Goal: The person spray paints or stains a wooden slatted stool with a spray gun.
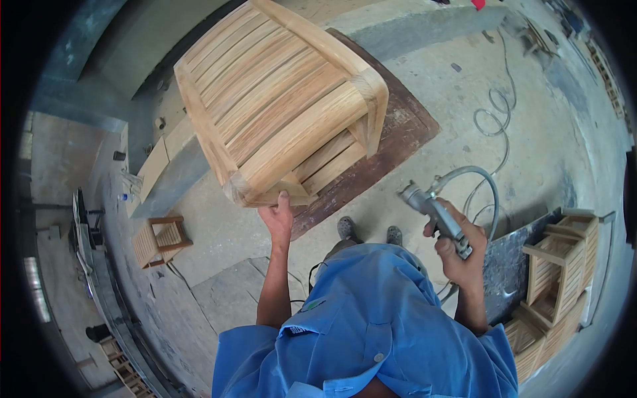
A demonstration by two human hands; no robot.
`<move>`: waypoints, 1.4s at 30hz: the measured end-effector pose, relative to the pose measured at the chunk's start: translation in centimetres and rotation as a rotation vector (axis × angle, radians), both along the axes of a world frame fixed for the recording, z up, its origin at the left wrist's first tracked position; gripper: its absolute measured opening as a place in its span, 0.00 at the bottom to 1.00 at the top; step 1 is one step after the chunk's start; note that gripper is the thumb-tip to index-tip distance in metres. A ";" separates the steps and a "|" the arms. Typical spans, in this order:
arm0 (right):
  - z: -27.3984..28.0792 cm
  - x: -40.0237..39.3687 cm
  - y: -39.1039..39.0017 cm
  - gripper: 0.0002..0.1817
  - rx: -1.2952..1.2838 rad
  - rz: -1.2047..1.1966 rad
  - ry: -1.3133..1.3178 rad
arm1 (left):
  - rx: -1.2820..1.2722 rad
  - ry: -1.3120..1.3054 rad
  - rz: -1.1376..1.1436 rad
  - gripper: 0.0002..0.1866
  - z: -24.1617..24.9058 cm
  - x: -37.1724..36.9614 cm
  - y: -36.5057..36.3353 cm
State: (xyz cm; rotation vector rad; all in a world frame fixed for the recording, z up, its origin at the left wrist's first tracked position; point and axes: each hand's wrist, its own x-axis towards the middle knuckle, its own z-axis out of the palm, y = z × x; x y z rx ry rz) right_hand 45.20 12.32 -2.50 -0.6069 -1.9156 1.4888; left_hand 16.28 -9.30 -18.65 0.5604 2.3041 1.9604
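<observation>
A slatted wooden stool [285, 99] with rounded corners stands tilted in view at the upper middle, over a dark brown board [405, 126]. My left hand [277, 215] grips its near lower corner, the thumb on the outer face and the other fingers hidden beneath. To the right, clear of the stool, my right hand [461, 249] is wrapped round a grey metal spray gun [434, 215]. The gun's nozzle end points up and left, toward the stool. A grey hose [481, 171] curves from the gun.
The clear hose [507, 126] lies coiled on the concrete floor at the right. Wooden stools [564, 265] are stacked at the lower right beside a dark panel [507, 272]. One small stool [161, 242] sits at the left. A low grey ledge [166, 182] runs left of the large stool.
</observation>
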 end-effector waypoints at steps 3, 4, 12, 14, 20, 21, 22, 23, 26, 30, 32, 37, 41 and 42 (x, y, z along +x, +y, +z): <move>-2.3 0.9 -0.4 0.33 -0.034 -0.132 -0.093 | -0.018 0.190 0.017 0.19 0.7 -2.4 0.4; -2.6 0.9 -0.7 0.33 -0.049 -0.172 -0.123 | -0.018 0.348 0.075 0.18 1.0 -3.5 0.6; -4.6 -2.1 -3.2 0.32 -0.083 -0.240 0.094 | -0.052 0.160 0.132 0.29 16.4 -17.4 3.0; -4.8 -3.6 -3.0 0.32 -0.044 -0.251 0.166 | -0.097 0.103 0.138 0.33 19.6 -20.5 3.7; -3.1 -7.4 -2.4 0.32 0.096 -0.235 0.250 | -0.275 -0.078 0.062 0.49 25.4 -28.1 5.1; -3.0 -8.1 -2.4 0.32 0.092 -0.227 0.263 | -0.271 -0.067 0.060 0.49 26.0 -28.9 5.4; -3.0 -8.7 -2.3 0.31 0.088 -0.222 0.273 | -0.288 -0.077 0.063 0.49 26.4 -29.6 5.7; -3.4 -9.4 -2.2 0.31 0.090 -0.228 0.281 | -0.306 -0.087 0.065 0.50 26.7 -30.3 5.8; -3.9 -11.8 -1.8 0.27 0.086 -0.240 0.296 | -0.343 -0.117 0.041 0.52 27.2 -33.0 5.9; -4.3 -15.4 -1.0 0.27 0.039 -0.237 0.374 | -0.350 -0.129 0.020 0.53 27.8 -34.8 6.1; -4.8 -16.8 -0.6 0.26 0.121 -0.240 0.361 | -0.352 -0.148 0.031 0.54 28.2 -34.7 6.3; -3.6 -18.7 -1.3 0.27 0.111 -0.175 0.371 | -0.387 -0.165 0.072 0.53 29.0 -34.9 6.8; -3.3 -19.4 -3.4 0.29 0.144 -0.050 0.375 | -0.405 -0.177 0.065 0.53 29.3 -36.7 6.7; -2.9 -19.1 -3.9 0.30 0.110 0.006 0.345 | -0.406 -0.186 0.064 0.53 29.4 -36.9 6.7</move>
